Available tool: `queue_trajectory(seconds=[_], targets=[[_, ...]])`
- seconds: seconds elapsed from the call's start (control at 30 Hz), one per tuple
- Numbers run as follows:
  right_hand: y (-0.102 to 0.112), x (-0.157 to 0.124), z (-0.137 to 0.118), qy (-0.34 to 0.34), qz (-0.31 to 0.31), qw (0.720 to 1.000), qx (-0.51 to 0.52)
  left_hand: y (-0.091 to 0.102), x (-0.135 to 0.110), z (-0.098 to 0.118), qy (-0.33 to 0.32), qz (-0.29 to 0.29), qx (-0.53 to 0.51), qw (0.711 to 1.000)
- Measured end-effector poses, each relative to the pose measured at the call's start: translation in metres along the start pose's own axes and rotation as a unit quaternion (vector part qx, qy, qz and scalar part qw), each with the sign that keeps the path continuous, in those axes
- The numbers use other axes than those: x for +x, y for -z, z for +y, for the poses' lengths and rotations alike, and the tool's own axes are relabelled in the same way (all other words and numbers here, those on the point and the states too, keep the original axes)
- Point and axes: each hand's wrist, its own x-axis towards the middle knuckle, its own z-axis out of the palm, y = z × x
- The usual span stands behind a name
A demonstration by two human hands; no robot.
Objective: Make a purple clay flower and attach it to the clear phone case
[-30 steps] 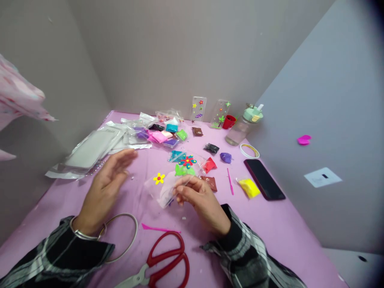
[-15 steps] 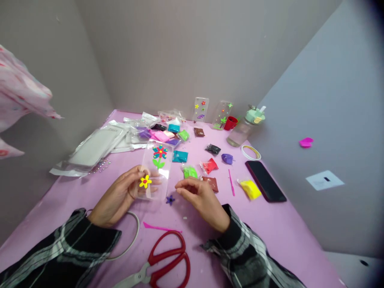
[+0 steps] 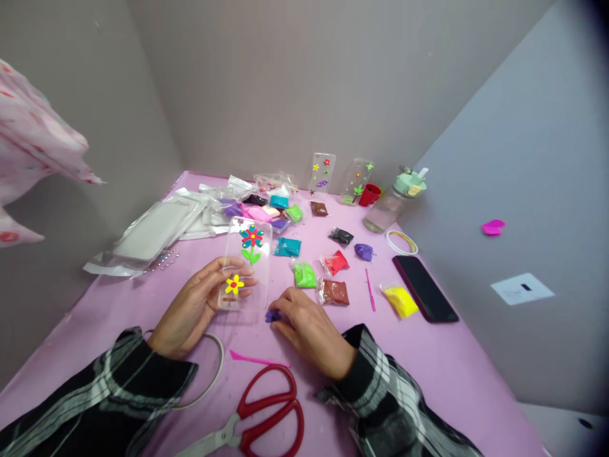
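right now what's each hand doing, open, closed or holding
Left hand: holding the clear case.
Right hand: fingertips at the small purple piece; can't tell if gripped.

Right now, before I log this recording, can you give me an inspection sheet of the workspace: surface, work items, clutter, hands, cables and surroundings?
Surface: pinkish-purple tabletop.
Work items: clear case bearing a yellow flower and a red-and-blue flower; small purple piece, partly hidden.
Clutter: red-handled scissors, coloured packets, dark phone, bottle, flat bagged items.
Hands: left hand holds the case; right hand has its fingers at the purple piece, grip unclear.
Cables: nothing seen.
Surroundings: grey walls; pink patterned cloth at upper left.
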Motion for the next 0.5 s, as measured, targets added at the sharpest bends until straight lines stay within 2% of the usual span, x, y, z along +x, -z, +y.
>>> queue_trajectory(seconds=[0.13,0.23,0.3,0.4,0.5], targets=[[-0.002,0.001,0.002,-0.001,0.020,0.999,0.050,0.000,-0.001,0.000,0.004,0.000,0.009,1.000],[-0.003,0.002,0.004,-0.040,0.020,0.987,0.152,-0.002,-0.002,0.001,-0.003,-0.003,0.010,1.000],[0.000,0.003,0.004,-0.072,0.020,0.960,0.268,-0.003,-0.003,0.001,-0.007,-0.006,0.013,1.000],[0.008,0.005,0.000,-0.097,0.041,0.892,0.440,-0.006,-0.005,0.000,0.001,-0.015,0.018,1.000],[0.017,0.004,-0.004,-0.110,0.070,0.845,0.519,-0.010,-0.007,-0.002,0.014,-0.027,0.017,0.999]])
